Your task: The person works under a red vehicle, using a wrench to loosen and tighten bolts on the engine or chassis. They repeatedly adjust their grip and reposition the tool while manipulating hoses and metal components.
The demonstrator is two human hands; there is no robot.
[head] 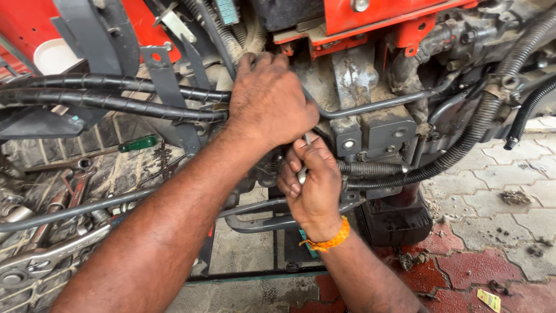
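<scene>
The right hand (310,185) is curled into a pressed-together grip around a slim silver tool (303,168), likely a small wrench or driver; only a short bright stretch of it shows between the fingers, running from the palm up toward the engine block (370,124). An orange thread band (330,239) circles that wrist. Just above this grip, touching it or nearly so, the left hand (269,101) lies palm-down against the machine with its fingers reaching up and curling over something behind; whether that grip pinches a part or only presses on it cannot be told, as the fingertips are hidden.

To the left of the upper grip, two black wrapped hoses (116,93) run sideways and pass under the hand. To the right of the lower grip, a ribbed black conduit (440,162) sweeps up and away, and a thin grey metal pipe (382,104) bends across the block. Above both grips sits red bodywork (370,11). Below the lower grip, grey tubes (255,223) loop beneath the engine.

Well apart to the left, wrenches (52,249) and other steel tools lie in a heap on the paved floor (504,174), with a green-handled screwdriver (138,143) beyond them. The paving to the right is grey and red, scattered with clumps of mud.
</scene>
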